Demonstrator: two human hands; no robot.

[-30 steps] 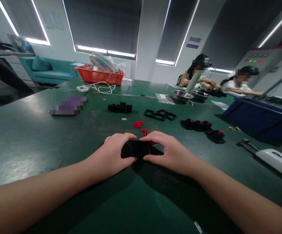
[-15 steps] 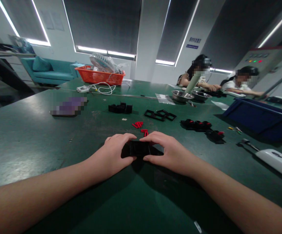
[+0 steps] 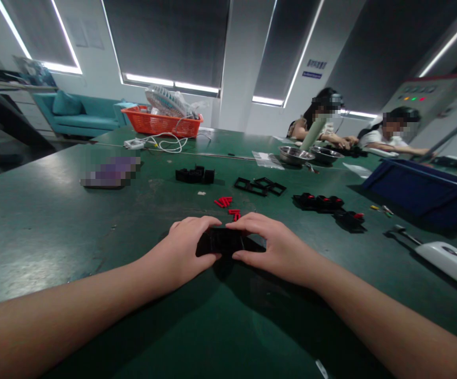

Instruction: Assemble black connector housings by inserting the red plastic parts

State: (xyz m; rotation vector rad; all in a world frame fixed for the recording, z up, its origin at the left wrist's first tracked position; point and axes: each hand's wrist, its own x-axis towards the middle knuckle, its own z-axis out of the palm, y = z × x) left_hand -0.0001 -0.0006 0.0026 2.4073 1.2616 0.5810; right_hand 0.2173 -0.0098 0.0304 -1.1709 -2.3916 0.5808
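A dark, block-like black plastic part [image 3: 227, 240] rests low over the green table [image 3: 153, 337], gripped from both ends. My left hand [image 3: 189, 245] is closed on its left end, thumb at the near side and fingers at the far side. On the right end, my right hand [image 3: 266, 239] pinches it the same way. The part's details are lost in shadow. Just beyond my hands lie several small red plastic pieces [image 3: 224, 201]. Farther off are black rectangular frames [image 3: 260, 186] and a black plastic assembly [image 3: 195, 175].
To the right are black parts with red pieces [image 3: 318, 202], a white handheld tool [image 3: 451, 258] and a blue bin [image 3: 421, 192]. A phone [image 3: 112, 172] lies left. Behind stand an orange basket [image 3: 165, 125], a white cable [image 3: 169, 143] and metal bowls [image 3: 296, 156]. Two people sit at the far right.
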